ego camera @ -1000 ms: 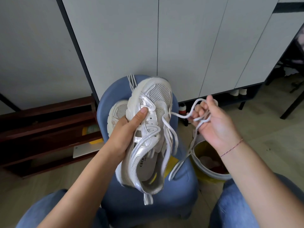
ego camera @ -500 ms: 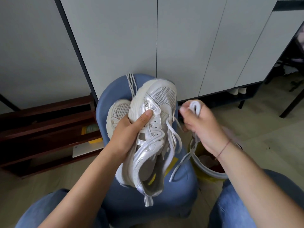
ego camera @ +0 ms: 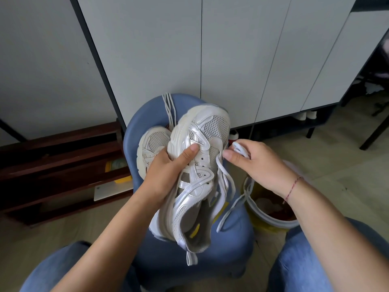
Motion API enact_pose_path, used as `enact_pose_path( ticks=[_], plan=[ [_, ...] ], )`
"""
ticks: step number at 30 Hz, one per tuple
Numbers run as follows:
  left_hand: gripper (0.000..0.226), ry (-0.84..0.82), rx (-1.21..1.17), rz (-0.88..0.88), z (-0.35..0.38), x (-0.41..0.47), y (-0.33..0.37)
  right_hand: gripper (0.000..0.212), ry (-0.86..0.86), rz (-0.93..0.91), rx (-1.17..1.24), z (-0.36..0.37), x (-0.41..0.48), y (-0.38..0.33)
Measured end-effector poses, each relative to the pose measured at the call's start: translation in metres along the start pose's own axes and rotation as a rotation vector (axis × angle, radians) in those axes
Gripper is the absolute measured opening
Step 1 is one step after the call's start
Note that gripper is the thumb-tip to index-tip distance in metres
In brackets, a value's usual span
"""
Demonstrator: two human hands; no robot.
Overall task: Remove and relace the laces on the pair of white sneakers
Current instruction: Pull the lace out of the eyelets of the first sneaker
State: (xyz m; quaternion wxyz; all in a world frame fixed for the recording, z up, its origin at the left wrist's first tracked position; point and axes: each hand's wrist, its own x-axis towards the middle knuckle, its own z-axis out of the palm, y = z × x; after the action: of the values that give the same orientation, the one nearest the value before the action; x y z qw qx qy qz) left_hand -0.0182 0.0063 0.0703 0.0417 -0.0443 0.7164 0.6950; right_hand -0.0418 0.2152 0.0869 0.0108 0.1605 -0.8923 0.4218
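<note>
The left hand (ego camera: 168, 173) is gripping the sneaker (ego camera: 195, 175) over the blue stool (ego camera: 231, 239), while the right hand (ego camera: 256, 165) is pinching the lace (ego camera: 226, 182) near the toe eyelets. Best pulling straight, 1 eyelet at a time. The bucket (ego camera: 271, 220) is holding something reddish and unclear.
</note>
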Motion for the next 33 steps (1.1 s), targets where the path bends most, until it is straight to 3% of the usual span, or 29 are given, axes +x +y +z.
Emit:
enact_pose_path(
  ticks=[2, 4, 10, 15, 16, 18, 22, 25, 28, 33],
  plan=[
    [0.062, 0.001, 0.01, 0.001, 0.0, 0.0, 0.0, 0.027, -0.056, -0.001, 0.018, -0.001, 0.0, 0.001],
    [0.065, -0.016, 0.013, -0.005, 0.0, -0.001, 0.0, 0.023, -0.088, 0.029, 0.185, -0.001, -0.002, 0.003],
    [0.057, -0.033, -0.119, -0.056, -0.003, -0.003, 0.008, 0.02, 0.168, 0.217, 1.103, -0.016, 0.002, 0.004],
    [0.056, -0.019, -0.164, -0.062, -0.007, -0.003, 0.008, 0.025, 0.133, 0.145, 1.556, -0.033, 0.003, 0.009],
    [0.057, -0.02, -0.167, -0.061, -0.007, -0.003, 0.009, 0.028, 0.163, 0.181, 1.519, -0.031, 0.004, 0.008],
    [0.057, -0.019, -0.16, -0.053, -0.007, -0.003, 0.009, 0.029, 0.208, 0.222, 1.228, -0.017, 0.006, 0.008],
    [0.056, -0.015, -0.132, -0.028, -0.004, -0.003, 0.007, 0.029, 0.092, 0.024, 0.278, 0.015, 0.002, 0.006],
    [0.057, -0.006, -0.132, -0.017, -0.005, -0.002, 0.005, 0.036, 0.056, -0.063, -0.013, 0.023, 0.0, -0.001],
    [0.056, -0.02, -0.136, -0.015, -0.007, -0.001, 0.004, 0.045, 0.111, -0.063, 0.095, 0.023, 0.002, -0.001],
    [0.058, -0.07, -0.15, -0.021, -0.005, 0.001, 0.002, 0.023, 0.347, 0.262, 0.99, 0.018, 0.009, 0.005]
  ],
)
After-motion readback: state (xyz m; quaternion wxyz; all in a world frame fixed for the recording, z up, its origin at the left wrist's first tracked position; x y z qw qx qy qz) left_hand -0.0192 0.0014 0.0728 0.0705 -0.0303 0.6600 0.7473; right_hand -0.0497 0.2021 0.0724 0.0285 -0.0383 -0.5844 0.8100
